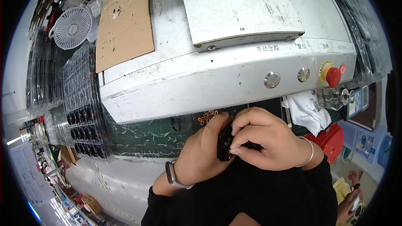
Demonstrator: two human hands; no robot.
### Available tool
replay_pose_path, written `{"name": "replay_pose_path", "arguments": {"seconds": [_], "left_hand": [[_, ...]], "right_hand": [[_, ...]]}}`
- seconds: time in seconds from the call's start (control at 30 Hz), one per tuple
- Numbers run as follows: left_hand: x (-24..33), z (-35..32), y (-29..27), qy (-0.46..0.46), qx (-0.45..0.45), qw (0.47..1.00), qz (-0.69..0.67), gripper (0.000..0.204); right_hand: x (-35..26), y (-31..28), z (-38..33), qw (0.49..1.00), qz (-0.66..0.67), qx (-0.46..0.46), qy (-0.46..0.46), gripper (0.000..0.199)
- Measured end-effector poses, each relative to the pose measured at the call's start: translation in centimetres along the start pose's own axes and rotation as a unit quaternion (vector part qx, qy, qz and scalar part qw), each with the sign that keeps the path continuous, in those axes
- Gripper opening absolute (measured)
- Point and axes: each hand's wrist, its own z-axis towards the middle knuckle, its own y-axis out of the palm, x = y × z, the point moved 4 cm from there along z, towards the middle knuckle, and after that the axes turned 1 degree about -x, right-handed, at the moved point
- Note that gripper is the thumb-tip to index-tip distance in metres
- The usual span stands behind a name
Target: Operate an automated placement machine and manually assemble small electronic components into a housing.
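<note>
Close in front of my body, my left hand (199,150) is closed around a small black moulded part (223,143), and much of the part is hidden by fingers. My right hand (270,140) pinches at the part's near end, where a tiny orange piece (230,152) shows by the thumb and fingertip. Its exact shape is too small to tell. Just beyond my hands, several loose orange ring-like pieces (206,117) lie on a dark surface. A dark small item (176,123) rests on the green mat (138,138) to the left.
A white machine casing (167,96) with metal buttons (272,79) and a red emergency knob (333,77) spans the far side. Clear trays of black parts (86,132) and a white fan (73,28) stand left. White cloth (310,111) and a red stool (331,142) are right; another person's hand (347,205) shows lower right.
</note>
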Motion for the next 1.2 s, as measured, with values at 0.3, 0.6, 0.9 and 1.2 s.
{"name": "replay_pose_path", "arguments": {"seconds": [0.3, 0.6, 0.9, 1.2], "left_hand": [[-0.2, 0.0, 0.3, 0.031, -0.003, 0.997, 0.076, 0.078], [0.5, -0.3, 0.6, 0.041, -0.039, 0.993, 0.107, 0.075], [-0.6, 0.4, -1.0, 0.003, 0.043, 0.998, -0.042, 0.073], [0.8, -1.4, -0.9, -0.116, -0.016, 0.989, -0.088, 0.074]], "right_hand": [[0.6, 0.1, -0.3, 0.997, 0.009, -0.004, 0.072, 0.015], [0.9, 0.3, -0.6, 0.994, 0.014, -0.035, 0.101, 0.016], [-2.0, -0.7, -0.3, 0.982, -0.174, 0.030, -0.072, 0.030], [-1.1, 0.0, -0.6, 0.987, -0.062, 0.054, -0.136, 0.014]]}}
